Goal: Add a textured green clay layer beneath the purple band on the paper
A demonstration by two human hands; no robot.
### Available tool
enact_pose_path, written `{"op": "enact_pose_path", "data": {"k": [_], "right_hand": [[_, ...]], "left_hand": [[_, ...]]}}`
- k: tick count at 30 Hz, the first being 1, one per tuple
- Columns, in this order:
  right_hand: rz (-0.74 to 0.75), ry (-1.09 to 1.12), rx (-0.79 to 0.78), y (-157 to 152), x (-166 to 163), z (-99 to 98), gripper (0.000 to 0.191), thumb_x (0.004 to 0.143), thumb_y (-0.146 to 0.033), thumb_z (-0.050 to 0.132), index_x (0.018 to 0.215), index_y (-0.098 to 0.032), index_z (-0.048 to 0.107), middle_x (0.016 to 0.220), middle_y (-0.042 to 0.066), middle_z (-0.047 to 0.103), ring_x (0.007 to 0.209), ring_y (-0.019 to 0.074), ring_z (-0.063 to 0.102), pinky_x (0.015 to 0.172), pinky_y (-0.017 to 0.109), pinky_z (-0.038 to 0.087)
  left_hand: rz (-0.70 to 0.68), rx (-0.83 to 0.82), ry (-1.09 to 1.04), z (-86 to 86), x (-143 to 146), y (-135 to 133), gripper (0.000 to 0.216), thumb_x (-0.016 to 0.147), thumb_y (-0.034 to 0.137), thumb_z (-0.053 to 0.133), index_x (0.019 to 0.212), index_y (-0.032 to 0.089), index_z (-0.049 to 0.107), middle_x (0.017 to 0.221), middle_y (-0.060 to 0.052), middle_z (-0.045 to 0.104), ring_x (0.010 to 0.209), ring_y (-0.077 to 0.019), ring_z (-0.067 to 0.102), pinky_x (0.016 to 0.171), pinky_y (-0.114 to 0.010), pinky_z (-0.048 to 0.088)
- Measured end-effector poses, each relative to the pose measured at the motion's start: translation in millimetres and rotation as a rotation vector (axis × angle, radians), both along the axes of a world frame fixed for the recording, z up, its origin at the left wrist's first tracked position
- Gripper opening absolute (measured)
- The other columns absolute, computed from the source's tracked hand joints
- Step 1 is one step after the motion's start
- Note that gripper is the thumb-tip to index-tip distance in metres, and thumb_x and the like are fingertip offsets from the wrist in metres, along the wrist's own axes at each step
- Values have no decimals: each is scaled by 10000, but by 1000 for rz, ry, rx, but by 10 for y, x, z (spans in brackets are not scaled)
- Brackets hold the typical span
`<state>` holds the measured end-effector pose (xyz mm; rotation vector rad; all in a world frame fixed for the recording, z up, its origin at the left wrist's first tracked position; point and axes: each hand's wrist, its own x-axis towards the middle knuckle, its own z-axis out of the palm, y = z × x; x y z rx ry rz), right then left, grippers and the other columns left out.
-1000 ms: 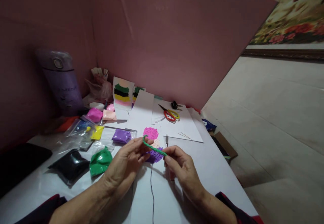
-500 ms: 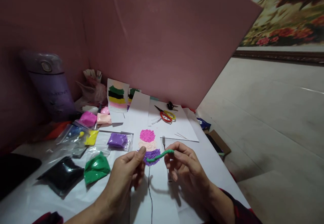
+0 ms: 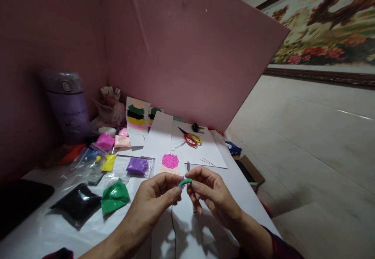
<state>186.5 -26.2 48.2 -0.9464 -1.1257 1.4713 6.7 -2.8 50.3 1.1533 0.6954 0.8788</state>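
A thin roll of green clay (image 3: 185,182) curves between both hands above the white paper. My left hand (image 3: 155,198) pinches its left end between thumb and fingers. On the other end, the thumb and fingers of my right hand (image 3: 215,192) are closed. Beneath and behind the fingers lies a clay picture with a textured pink patch (image 3: 170,161) and a peach band (image 3: 170,170); the purple part is mostly covered by my hands. A fork (image 3: 188,166) rests just beyond my right hand, its handle largely hidden. A dark line runs down the paper below my hands.
Left are clay packets: green (image 3: 115,197), black (image 3: 76,205), purple (image 3: 137,166) and yellow (image 3: 108,162). Scissors (image 3: 190,138) and keys (image 3: 196,127) lie on white sheets at the back. A purple bottle (image 3: 68,108) stands by the pink partition (image 3: 181,56); a striped colour card (image 3: 137,114) leans there.
My left hand has moved up and right and now grips the clay roll's left end, which hung free before. Less of the roll shows, and the purple band has become mostly covered.
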Motion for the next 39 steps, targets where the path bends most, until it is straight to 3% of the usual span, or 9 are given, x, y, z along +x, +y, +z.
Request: {"op": "enact_pose_path", "data": {"k": [4, 8, 12, 16, 20, 23, 28, 33, 39], "right_hand": [[16, -139, 124, 20, -14, 49, 370, 735, -363, 794, 1013, -190, 623, 781, 1, 602, 581, 99, 540, 425, 176, 458], [-75, -395, 277, -19, -35, 56, 157, 850, -322, 686, 948, -204, 651, 746, -5, 571, 598, 104, 513, 458, 184, 447], [-151, -553, 444, -77, -26, 29, 66, 892, -258, 620, 912, -206, 657, 776, 19, 592, 649, 135, 540, 517, 233, 459], [-198, -619, 581, -93, 15, -62, 69, 892, -189, 591, 942, -212, 633, 773, 11, 577, 660, 143, 536, 590, 272, 466], [-189, -618, 679, -65, 41, -147, 277, 863, -116, 601, 1113, -233, 583, 841, 14, 586, 680, 141, 544, 613, 272, 475], [-186, -655, 774, -45, 38, -154, 198, 867, -82, 578, 1011, -213, 613, 785, 11, 573, 669, 140, 527, 594, 261, 448], [-219, -704, 769, -67, 34, -132, 87, 883, -121, 548, 911, -178, 607, 729, 9, 543, 625, 134, 498, 569, 265, 416], [-211, -703, 702, -76, 48, -166, 120, 909, -174, 532, 871, -167, 645, 703, 16, 563, 625, 141, 516, 578, 275, 417], [-193, -551, 595, -55, 48, -239, 140, 917, -187, 562, 1038, -218, 623, 836, 21, 625, 675, 140, 590, 605, 262, 478]], "left_hand": [[2, -7, -21, 10, -43, 63, 237, 741, 387, 749, 826, 166, 733, 713, -15, 657, 665, -138, 523, 633, -246, 402], [-10, -56, -13, -1, -70, 55, 211, 738, 369, 751, 805, 170, 728, 687, 8, 617, 659, -127, 493, 635, -238, 385], [-48, -90, 4, -52, -62, 35, 194, 728, 349, 760, 835, 189, 732, 724, 15, 628, 694, -129, 493, 668, -239, 377], [-25, -78, 62, -108, -32, 50, 218, 714, 354, 756, 857, 190, 747, 742, 0, 660, 708, -148, 509, 697, -262, 384], [-17, -68, 92, -113, -28, 63, 201, 707, 351, 750, 806, 178, 737, 747, -7, 667, 724, -159, 513, 700, -273, 381], [-28, -64, 104, -90, -35, 61, 193, 717, 337, 740, 816, 172, 726, 780, -12, 673, 747, -163, 518, 708, -275, 376], [-3, -60, 123, -77, -37, 56, 208, 711, 329, 735, 833, 162, 708, 800, -25, 671, 774, -182, 528, 730, -295, 376], [28, -69, 114, -138, -30, 81, 190, 696, 323, 746, 812, 178, 707, 754, -7, 647, 739, -171, 513, 695, -284, 365], [22, -103, 52, -183, -20, 92, 168, 671, 292, 759, 763, 177, 678, 717, 12, 624, 712, -151, 507, 682, -266, 370]]}}
